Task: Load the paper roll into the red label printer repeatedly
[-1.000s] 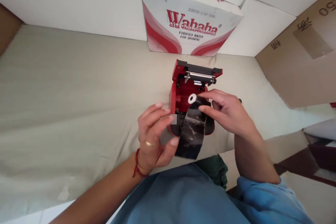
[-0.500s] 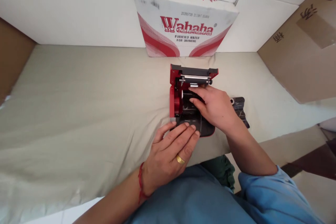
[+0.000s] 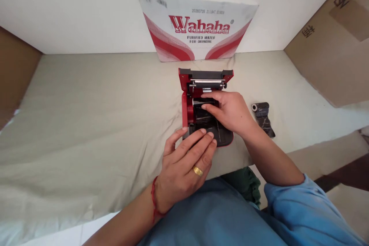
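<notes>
A small red and black printer [image 3: 185,109] lies on the cloth with its lid [image 3: 206,75] tipped up at the back. A metal bar and a dark roller show under that lid. Inside the body sits a shiny black roll [image 3: 200,112] with a pale left end. My right hand [image 3: 230,111] reaches in from the right, thumb and forefinger closed around the roll; its other fingertips are hidden. My left hand [image 3: 187,157] rests with outstretched fingers on the printer's front black flap [image 3: 223,136]. Off to the right is a partly unwound black roll [image 3: 262,117] on a light core.
Behind the printer stands a white and red water carton [image 3: 198,27], with white boxes [image 3: 86,7] around it. Brown cardboard boxes [image 3: 331,57] flank the right and left ends. A beige cloth [image 3: 100,123] covers the table, whose front edge is near my body.
The view has shifted slightly, so the printer and both hands appear a little further left. The loose black roll on the right now shows fully. My right hand stays at the roll inside.
</notes>
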`<state>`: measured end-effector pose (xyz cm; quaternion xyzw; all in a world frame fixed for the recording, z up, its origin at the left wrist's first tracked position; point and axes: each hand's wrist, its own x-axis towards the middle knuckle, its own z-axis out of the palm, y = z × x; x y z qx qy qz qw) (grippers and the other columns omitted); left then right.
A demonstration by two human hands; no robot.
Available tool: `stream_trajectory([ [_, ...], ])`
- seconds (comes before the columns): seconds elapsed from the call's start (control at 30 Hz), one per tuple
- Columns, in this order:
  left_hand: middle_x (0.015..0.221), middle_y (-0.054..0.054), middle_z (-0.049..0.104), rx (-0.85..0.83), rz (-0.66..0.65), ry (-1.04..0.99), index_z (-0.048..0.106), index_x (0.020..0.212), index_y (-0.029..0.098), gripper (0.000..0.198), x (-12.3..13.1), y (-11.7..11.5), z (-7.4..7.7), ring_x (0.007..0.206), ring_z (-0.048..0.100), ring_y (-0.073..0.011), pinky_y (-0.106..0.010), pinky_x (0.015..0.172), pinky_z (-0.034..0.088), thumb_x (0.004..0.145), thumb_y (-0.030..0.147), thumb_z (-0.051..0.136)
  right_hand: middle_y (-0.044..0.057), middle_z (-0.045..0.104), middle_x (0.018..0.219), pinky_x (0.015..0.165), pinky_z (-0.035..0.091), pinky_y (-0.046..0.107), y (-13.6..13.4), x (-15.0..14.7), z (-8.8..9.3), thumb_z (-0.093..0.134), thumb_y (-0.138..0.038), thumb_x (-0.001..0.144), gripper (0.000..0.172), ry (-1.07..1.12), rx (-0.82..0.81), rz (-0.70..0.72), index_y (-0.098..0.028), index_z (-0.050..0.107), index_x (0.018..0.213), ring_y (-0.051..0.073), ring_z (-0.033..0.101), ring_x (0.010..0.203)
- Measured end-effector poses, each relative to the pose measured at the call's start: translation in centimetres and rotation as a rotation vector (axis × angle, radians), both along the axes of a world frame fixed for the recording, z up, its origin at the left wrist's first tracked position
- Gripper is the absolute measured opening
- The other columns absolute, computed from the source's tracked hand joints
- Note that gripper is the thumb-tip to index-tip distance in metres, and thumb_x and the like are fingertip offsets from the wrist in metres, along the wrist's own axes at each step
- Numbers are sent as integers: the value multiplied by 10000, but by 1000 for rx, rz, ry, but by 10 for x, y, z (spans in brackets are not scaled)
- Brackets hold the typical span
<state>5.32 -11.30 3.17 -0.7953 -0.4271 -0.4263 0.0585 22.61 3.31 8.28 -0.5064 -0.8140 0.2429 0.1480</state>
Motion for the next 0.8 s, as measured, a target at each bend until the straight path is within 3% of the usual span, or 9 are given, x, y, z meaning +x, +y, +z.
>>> stream_trajectory([
  [0.23,1238,-80,950,-29,-12,29,793,1263,131,193,1,3,-2,1262,880,-244,-466,1409,424,1131,91,657,115,922,1403,1074,663,476,3,-19,18,663,-306,1183,416,-378,38,57,-308,836,1561,360,885,1278],
  [0.3,1230,-76,950,-24,-9,28,797,1255,128,199,2,2,-2,1249,880,-242,-458,1396,429,1138,94,640,128,916,1417,1094,657,472,5,-14,20,662,-306,1179,396,-330,26,129,-278,857,1522,359,883,1286],
  [0.4,1221,-73,952,-14,-5,26,801,1247,128,200,3,2,-2,1227,875,-233,-438,1346,456,1152,102,626,98,928,1391,1096,659,394,8,9,17,668,-327,1170,350,-35,-21,226,-250,896,1425,293,890,1250],
  [0.5,1204,-67,952,-24,-4,18,803,1230,134,205,3,2,-1,1195,868,-224,-428,1260,486,1164,98,613,56,960,1174,918,676,302,10,38,10,678,-424,1171,328,251,-80,199,-232,934,1244,222,898,1021],
  [0.57,1178,-61,952,-28,-9,20,799,1220,139,191,3,2,1,1162,864,-224,-430,1187,507,1169,105,618,36,942,1010,814,654,284,10,51,5,683,-467,1170,352,331,-59,124,-223,932,1120,200,867,880],
  [0.7,1137,-54,946,-28,-23,16,786,1214,141,162,4,4,4,1122,853,-229,-442,1144,521,1162,104,637,61,949,1101,911,647,311,8,51,-4,677,-379,1163,297,293,96,125,-225,931,1152,214,879,973],
  [0.8,1142,-54,938,-68,-13,-34,779,1219,157,147,6,6,7,1132,840,-236,-453,1152,527,1160,128,647,93,949,1163,902,613,338,6,33,-3,624,-283,1155,321,35,235,162,-226,931,1228,252,881,1032],
])
